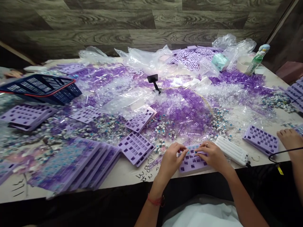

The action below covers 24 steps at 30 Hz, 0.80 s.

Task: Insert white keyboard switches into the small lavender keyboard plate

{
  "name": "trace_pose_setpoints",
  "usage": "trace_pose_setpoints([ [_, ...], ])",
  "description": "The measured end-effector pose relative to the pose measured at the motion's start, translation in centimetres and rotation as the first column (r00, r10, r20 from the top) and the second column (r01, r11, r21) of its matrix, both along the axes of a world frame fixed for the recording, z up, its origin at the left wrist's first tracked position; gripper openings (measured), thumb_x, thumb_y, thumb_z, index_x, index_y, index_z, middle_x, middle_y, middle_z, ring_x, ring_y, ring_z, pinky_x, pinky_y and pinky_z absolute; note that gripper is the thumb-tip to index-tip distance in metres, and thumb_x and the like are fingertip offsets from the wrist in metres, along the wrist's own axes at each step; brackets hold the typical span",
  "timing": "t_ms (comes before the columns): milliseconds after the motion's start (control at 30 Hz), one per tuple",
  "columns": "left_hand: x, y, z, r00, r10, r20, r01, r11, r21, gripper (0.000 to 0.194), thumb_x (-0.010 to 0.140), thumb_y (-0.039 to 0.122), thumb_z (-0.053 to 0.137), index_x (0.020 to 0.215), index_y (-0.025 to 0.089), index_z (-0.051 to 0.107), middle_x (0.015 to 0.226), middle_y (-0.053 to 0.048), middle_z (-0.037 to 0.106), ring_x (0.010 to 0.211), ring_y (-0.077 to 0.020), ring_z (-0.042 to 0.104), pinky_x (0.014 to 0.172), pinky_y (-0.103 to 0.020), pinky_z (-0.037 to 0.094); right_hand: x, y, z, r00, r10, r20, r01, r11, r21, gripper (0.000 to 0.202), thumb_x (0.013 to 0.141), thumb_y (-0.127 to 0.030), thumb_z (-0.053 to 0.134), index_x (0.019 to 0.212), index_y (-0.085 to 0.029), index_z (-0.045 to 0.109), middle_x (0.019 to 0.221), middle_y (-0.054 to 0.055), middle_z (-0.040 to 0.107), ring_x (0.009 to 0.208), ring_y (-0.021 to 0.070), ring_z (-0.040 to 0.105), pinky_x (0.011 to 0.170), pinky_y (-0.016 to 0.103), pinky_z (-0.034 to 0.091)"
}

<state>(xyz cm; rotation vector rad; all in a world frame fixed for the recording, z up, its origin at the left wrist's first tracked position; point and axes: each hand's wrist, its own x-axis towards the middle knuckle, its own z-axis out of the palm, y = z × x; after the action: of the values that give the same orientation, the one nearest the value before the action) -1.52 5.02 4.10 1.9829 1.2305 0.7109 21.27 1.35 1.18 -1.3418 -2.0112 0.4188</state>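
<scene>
The worktable (129,179) is standing against a wood-plank wall (94,19), its pale top showing mainly along the front edge, where black handwriting (144,174) is marking it. Transparent purple pieces (182,108) are covering much of the middle, small white-and-blue parts (220,123) are lying around them, and clear plastic bags (146,61) are bunching up toward the rear. A dark blue basket (40,90) with red trim is sitting at the left; overlapping purple panels (104,171) are leaning at the front left. A purple frame (189,168) is lying at the front edge, between the left hand (172,156) and the right hand (214,156). Both hands are holding thumb and fingers close together over it; whether either is pinching a part, I cannot tell. White bars (232,150) are lying just beside the right hand. Another person's hand (290,138) is resting farther right
</scene>
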Motion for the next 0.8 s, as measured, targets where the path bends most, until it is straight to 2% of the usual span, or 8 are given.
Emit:
trace_pose_setpoints([
  [267, -0.3, -0.7, -1.8, 1.000, 0.008, -0.026, -0.004, 0.987, 0.158, 0.011, 0.095, 0.027, 0.061, 0.101, 0.022, 0.069, 0.099, -0.006, 0.064, 0.099, -0.0219, 0.062, 0.090, -0.038, 0.053, -1.2, 0.5, -0.8, 0.996, -0.041, 0.076, 0.043, 0.999, -0.017, 0.012, 0.089, -0.021, 0.077, 0.099, -0.027, 0.079, 0.089, 0.003, 0.070, 0.087, 0.0197, 0.066, 0.084, 0.034, 0.054],
  [433, -0.3, -0.9, -2.4, 0.999, 0.005, -0.035, 0.001, 0.985, 0.175, 0.013, 0.096, 0.026, 0.061, 0.103, 0.023, 0.072, 0.102, -0.007, 0.062, 0.102, -0.0222, 0.062, 0.093, -0.039, 0.053, -1.4, 0.6, -1.4, 0.998, -0.050, 0.044, 0.050, 0.999, -0.002, 0.012, 0.090, -0.019, 0.075, 0.098, -0.028, 0.079, 0.088, 0.003, 0.069, 0.088, 0.0197, 0.065, 0.087, 0.035, 0.052],
  [633, -0.5, -1.0, -2.9, 1.000, 0.000, -0.030, 0.005, 0.980, 0.198, 0.014, 0.094, 0.025, 0.066, 0.106, 0.023, 0.073, 0.104, -0.007, 0.062, 0.102, -0.0218, 0.062, 0.092, -0.037, 0.053, -1.8, 0.2, -2.5, 0.993, -0.108, -0.038, 0.109, 0.994, 0.014, 0.012, 0.091, -0.022, 0.074, 0.097, -0.030, 0.081, 0.089, 0.004, 0.065, 0.089, 0.0209, 0.061, 0.083, 0.035, 0.051],
  [800, -0.4, -1.2, -3.7, 0.999, 0.032, 0.020, -0.035, 0.976, 0.214, 0.014, 0.095, 0.028, 0.065, 0.105, 0.024, 0.075, 0.102, -0.006, 0.062, 0.101, -0.0212, 0.061, 0.091, -0.038, 0.053, -2.0, 0.0, -2.5, 0.992, -0.125, -0.024, 0.126, 0.991, 0.037, 0.015, 0.090, -0.018, 0.073, 0.098, -0.028, 0.080, 0.089, 0.004, 0.064, 0.088, 0.0209, 0.059, 0.085, 0.037, 0.049],
])
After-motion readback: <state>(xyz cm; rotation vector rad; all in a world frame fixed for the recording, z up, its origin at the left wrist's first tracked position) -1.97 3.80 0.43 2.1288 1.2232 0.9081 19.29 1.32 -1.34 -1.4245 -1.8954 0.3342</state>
